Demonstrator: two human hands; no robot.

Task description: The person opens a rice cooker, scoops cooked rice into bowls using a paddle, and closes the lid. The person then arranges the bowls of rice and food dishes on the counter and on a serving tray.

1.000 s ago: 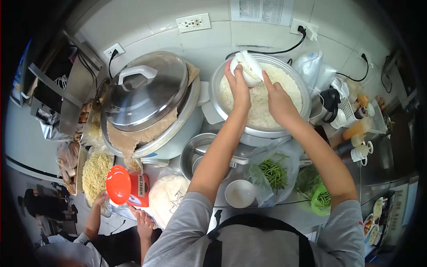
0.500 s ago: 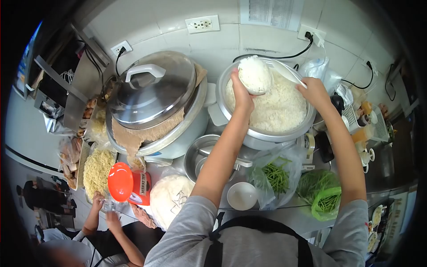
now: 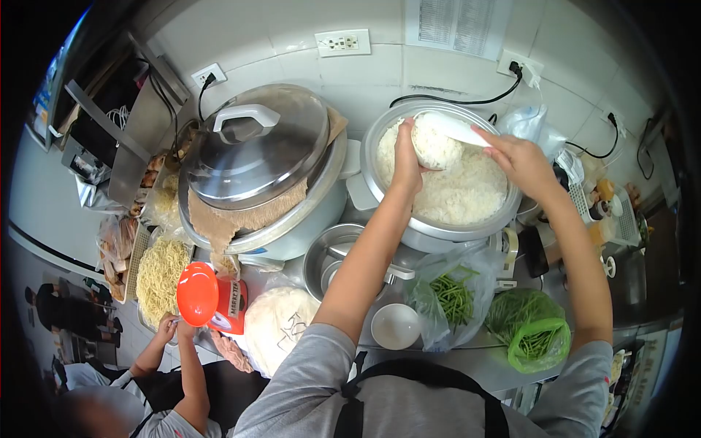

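Observation:
My left hand (image 3: 407,164) is wrapped round the side of a small bowl heaped with white rice (image 3: 438,152); the rice and my fingers hide most of the bowl. It is held over the open rice cooker (image 3: 467,232), which has loose cooked rice (image 3: 467,196) inside. In my right hand (image 3: 520,162) is a white rice paddle (image 3: 454,127), its blade lying against the top of the heaped rice. Below my arms, a white bowl (image 3: 396,325) stands on the counter beside a metal pot (image 3: 315,266).
At left stands a large lidded cooker (image 3: 255,160) with cloth under its lid. Noodles (image 3: 161,279), a red scale (image 3: 197,294) and a white bundle (image 3: 281,321) are nearer. Bags of green vegetables (image 3: 454,298) lie at right. Another person's hands (image 3: 175,328) work near the scale.
The paddle has come from the heap's right side onto its top, and my right hand is lower. The rice bowl has moved slightly down and right. The other person's hands have come together.

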